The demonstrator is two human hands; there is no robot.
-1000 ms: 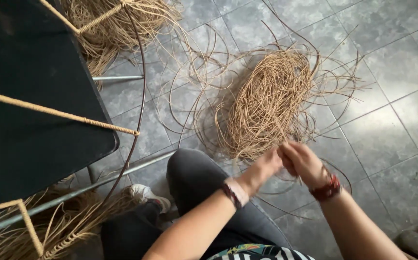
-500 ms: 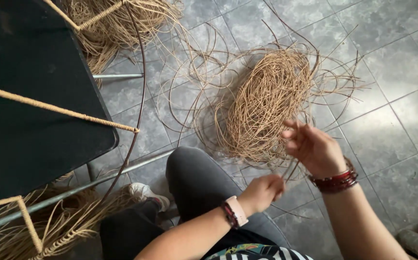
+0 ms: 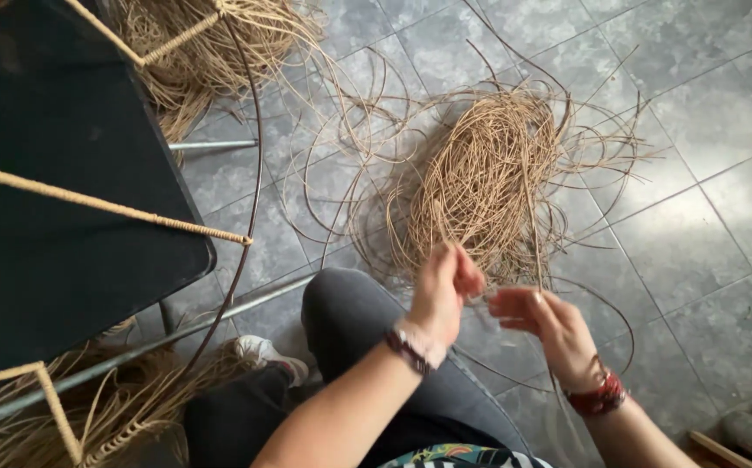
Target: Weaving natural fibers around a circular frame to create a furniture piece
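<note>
The left hand (image 3: 442,295) is back up beside the right hand (image 3: 542,322); half a second ago it was low by the knee, well apart from the right, and a second ago the two were together as they are now. So the hands part and meet again along one strand (image 3: 533,227), which reads as a length of cane being drawn hand over hand out of the coil (image 3: 480,178).

The left fingers are curled shut with the thumb pressed to them, seemingly pinching the strand, though the cane itself is too thin to see inside the grip. The right fingers are half closed, thumb and forefinger pinched on the same strand, which rises from them toward the far side and runs into the coil. The coil lies on the tiled floor (image 3: 705,130), just beyond the hands, with loose loops spreading left and right.

Near left stands a dark chair seat (image 3: 64,217) in a frame (image 3: 107,204) wound with cane; more cane bundles (image 3: 211,48) lie far left and near left under it. The knee (image 3: 345,316) sits below the hands.
</note>
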